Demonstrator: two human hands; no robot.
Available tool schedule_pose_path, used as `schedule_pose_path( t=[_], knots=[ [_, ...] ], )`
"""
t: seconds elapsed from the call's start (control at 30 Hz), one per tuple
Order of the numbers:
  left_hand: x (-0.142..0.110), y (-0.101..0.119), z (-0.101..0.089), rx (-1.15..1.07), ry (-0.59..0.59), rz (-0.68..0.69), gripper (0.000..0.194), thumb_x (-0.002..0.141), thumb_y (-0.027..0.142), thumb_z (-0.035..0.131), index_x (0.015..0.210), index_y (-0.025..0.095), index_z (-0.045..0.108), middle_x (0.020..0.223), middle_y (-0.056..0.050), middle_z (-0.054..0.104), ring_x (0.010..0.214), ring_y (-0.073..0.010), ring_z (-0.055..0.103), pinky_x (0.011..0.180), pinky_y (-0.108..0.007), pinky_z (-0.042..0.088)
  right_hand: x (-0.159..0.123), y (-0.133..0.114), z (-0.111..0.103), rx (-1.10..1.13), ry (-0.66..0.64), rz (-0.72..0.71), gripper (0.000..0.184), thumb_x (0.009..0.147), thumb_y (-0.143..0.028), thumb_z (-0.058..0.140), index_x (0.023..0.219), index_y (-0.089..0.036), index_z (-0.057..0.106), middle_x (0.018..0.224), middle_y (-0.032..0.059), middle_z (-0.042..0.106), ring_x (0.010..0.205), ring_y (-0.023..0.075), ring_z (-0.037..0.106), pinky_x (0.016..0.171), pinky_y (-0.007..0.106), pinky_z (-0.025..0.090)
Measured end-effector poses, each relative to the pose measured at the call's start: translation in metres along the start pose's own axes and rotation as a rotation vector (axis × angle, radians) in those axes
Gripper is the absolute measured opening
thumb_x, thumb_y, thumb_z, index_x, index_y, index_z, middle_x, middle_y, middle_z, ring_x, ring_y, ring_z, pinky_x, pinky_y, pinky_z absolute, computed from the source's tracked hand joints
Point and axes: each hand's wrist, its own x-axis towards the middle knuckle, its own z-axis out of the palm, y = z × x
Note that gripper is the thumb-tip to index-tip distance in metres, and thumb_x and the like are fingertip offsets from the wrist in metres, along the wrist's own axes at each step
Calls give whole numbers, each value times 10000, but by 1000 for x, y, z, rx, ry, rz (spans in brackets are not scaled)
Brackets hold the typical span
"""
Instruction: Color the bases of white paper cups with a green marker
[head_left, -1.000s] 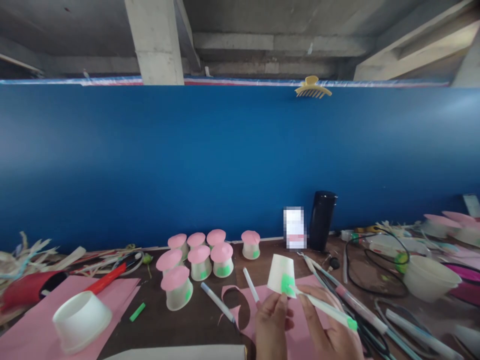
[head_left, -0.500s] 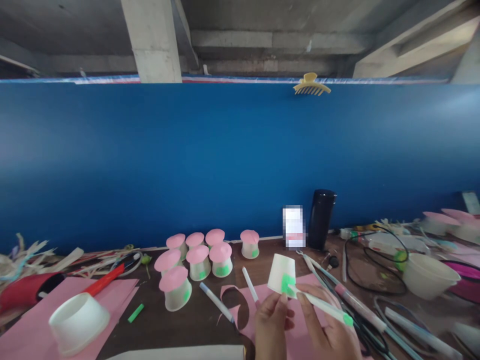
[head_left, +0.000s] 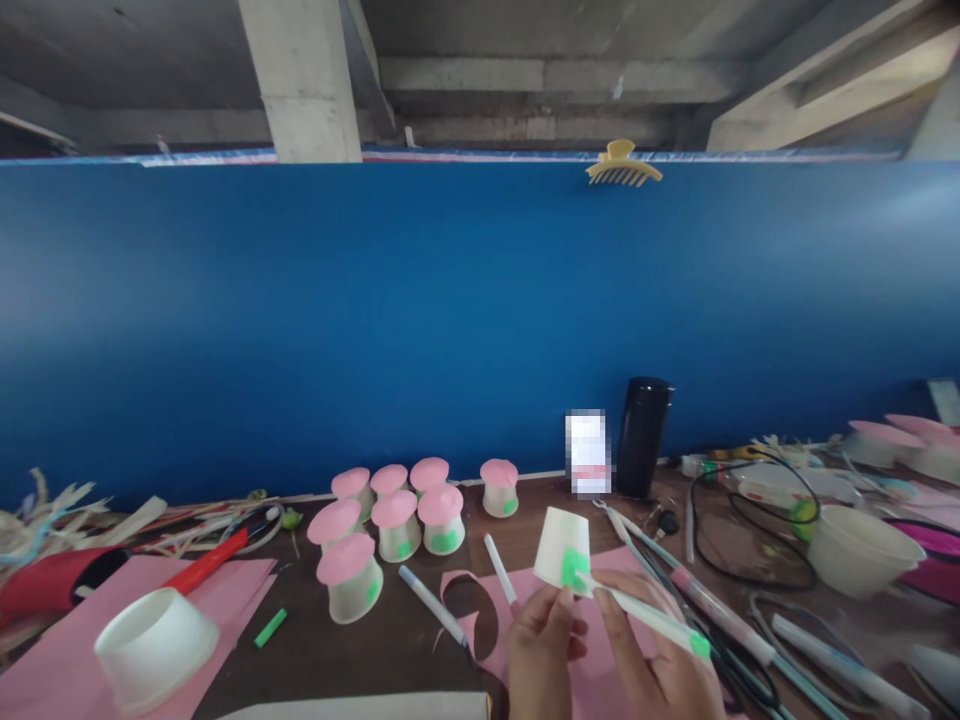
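A white paper cup (head_left: pixel 559 542), turned upside down and a little tilted, is pinched near its rim by my left hand (head_left: pixel 541 645). My right hand (head_left: pixel 654 640) grips a white marker (head_left: pixel 649 610) with a green end. The marker's tip touches a bright green patch (head_left: pixel 574 566) on the cup's lower side. Beneath both hands lies pink paper (head_left: pixel 604 670) with round cut-outs. To the left stand several upturned cups with pink paper tops (head_left: pixel 350 560) and green patches. A green marker cap (head_left: pixel 271 627) lies on the table farther left.
Two more markers (head_left: pixel 433 604) lie left of my hands. A large white cup (head_left: pixel 156 645) rests on pink sheets at left. A black flask (head_left: pixel 645 437) and a blurred-out bright screen (head_left: pixel 589 452) stand at the back. Cables (head_left: pixel 742 560) and a white tub (head_left: pixel 862 550) crowd the right.
Hardly anything differs. The marker's green end has dipped slightly to the right, and the green patch on the cup looks nearly the same.
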Motion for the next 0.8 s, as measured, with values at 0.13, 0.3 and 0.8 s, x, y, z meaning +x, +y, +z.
schedule_pose_path(
  t=[0.13, 0.3, 0.8],
  knots=[
    [0, 2, -1, 1, -2, -13, 435, 584, 559, 705, 673, 135, 669, 526, 14, 520, 483, -79, 420, 504, -214, 337, 1, -6, -3, -18, 48, 42, 217, 895, -324, 440, 1006, -216, 592, 979, 64, 659, 951, 218, 614, 829, 341, 483],
    [2, 2, -2, -93, 15, -54, 449, 533, 556, 741, 656, 133, 655, 520, 20, 495, 494, -74, 416, 484, -199, 304, 1, -7, -4, 0, 77, -12, 215, 887, -316, 464, 1029, -214, 589, 963, 69, 658, 946, 222, 615, 837, 348, 479],
    [5, -2, -1, -183, 18, -69, 454, 481, 532, 780, 659, 130, 665, 467, 32, 484, 448, -61, 401, 444, -188, 267, 3, -7, -2, 38, 60, 64, 238, 893, -364, 444, 989, -213, 600, 921, 62, 663, 922, 203, 628, 807, 306, 507]
  ],
)
